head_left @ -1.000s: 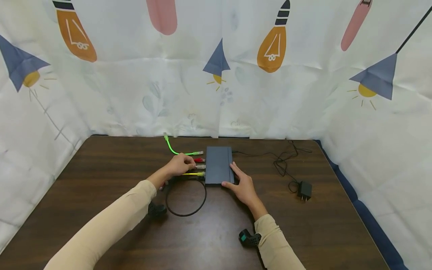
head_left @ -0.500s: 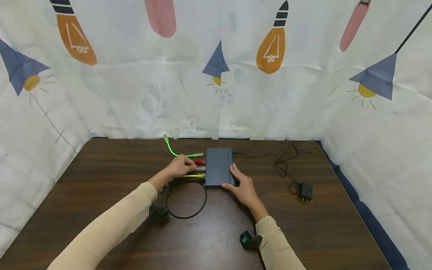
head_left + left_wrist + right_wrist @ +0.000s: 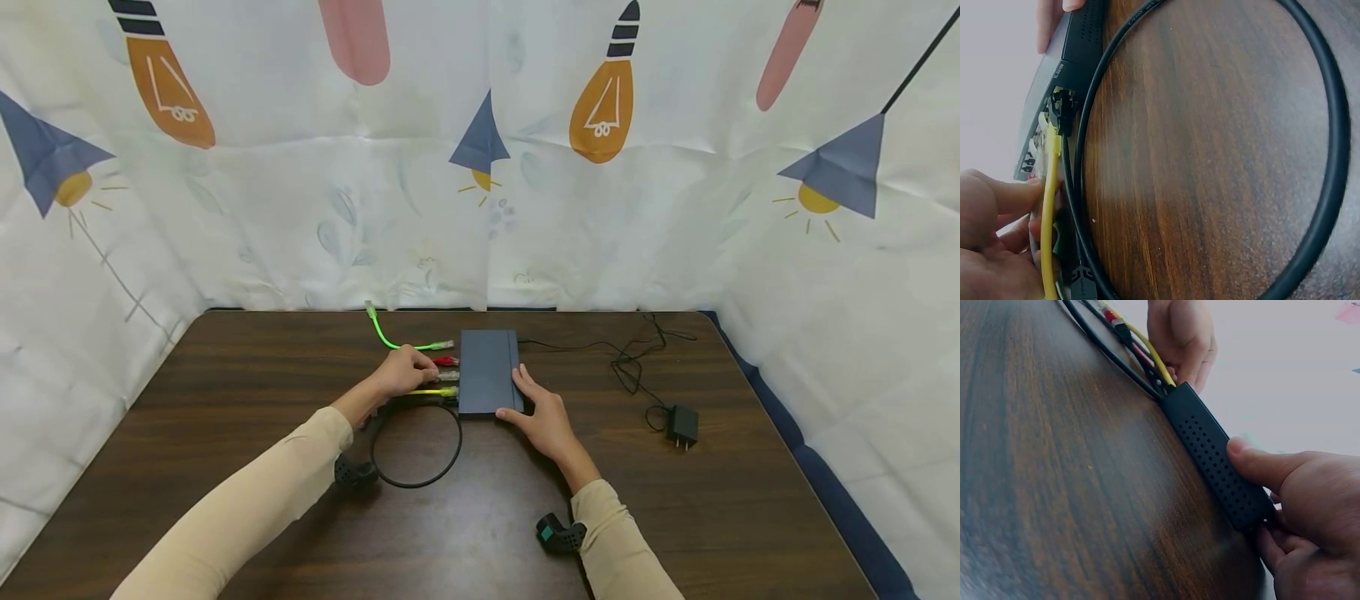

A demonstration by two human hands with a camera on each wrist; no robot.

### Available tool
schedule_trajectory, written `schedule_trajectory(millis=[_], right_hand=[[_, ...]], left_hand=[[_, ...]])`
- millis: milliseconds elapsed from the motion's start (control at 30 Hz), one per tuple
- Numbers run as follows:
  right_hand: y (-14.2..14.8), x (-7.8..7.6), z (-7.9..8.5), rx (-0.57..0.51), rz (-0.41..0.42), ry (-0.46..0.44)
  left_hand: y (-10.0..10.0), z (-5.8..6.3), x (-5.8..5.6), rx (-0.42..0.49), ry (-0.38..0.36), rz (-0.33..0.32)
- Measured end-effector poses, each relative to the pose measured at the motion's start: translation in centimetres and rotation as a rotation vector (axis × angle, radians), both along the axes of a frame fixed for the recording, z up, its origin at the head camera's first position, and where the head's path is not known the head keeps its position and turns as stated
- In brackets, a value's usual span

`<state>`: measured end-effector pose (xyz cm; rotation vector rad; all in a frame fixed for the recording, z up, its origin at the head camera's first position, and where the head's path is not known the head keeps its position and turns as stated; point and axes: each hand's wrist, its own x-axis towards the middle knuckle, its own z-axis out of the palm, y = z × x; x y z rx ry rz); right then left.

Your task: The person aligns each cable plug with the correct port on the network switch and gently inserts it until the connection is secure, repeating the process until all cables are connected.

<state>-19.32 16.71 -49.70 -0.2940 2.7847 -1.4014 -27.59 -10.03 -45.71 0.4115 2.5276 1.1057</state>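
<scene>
The dark grey network switch point(image 3: 489, 371) lies flat on the table. My left hand point(image 3: 401, 372) is at its left side and pinches the clear plug point(image 3: 448, 377) of a pale ethernet cable, right at the ports. My right hand point(image 3: 546, 421) grips the switch at its right side, with the thumb on the near edge and fingers along the far side. In the left wrist view a yellow ethernet cable point(image 3: 1050, 206) and a black cable point(image 3: 1065, 147) sit in neighbouring ports. My left fingers partly hide the pale cable.
Just beyond my left hand lie a red plug point(image 3: 447, 361) and a bright green cable point(image 3: 384, 337). The black cable point(image 3: 459, 437) loops on the table in front. A black power adapter point(image 3: 682, 425) with tangled cord point(image 3: 626, 367) lies to the right, its cord running to the switch.
The head view has shifted slightly. Both hands, the switch and the plug keep nearly the same positions relative to one another.
</scene>
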Motion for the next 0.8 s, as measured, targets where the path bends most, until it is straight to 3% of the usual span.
schedule_trajectory(millis=[500, 800], right_hand=[[-0.35, 0.69, -0.45, -0.021, -0.011, -0.065], [-0.36, -0.18, 0.15, -0.020, -0.026, -0.044]], left_hand=[[-0.07, -0.68, 0.81, -0.018, -0.034, 0.015], [0.08, -0.30, -0.06, -0.049, 0.083, 0.020]])
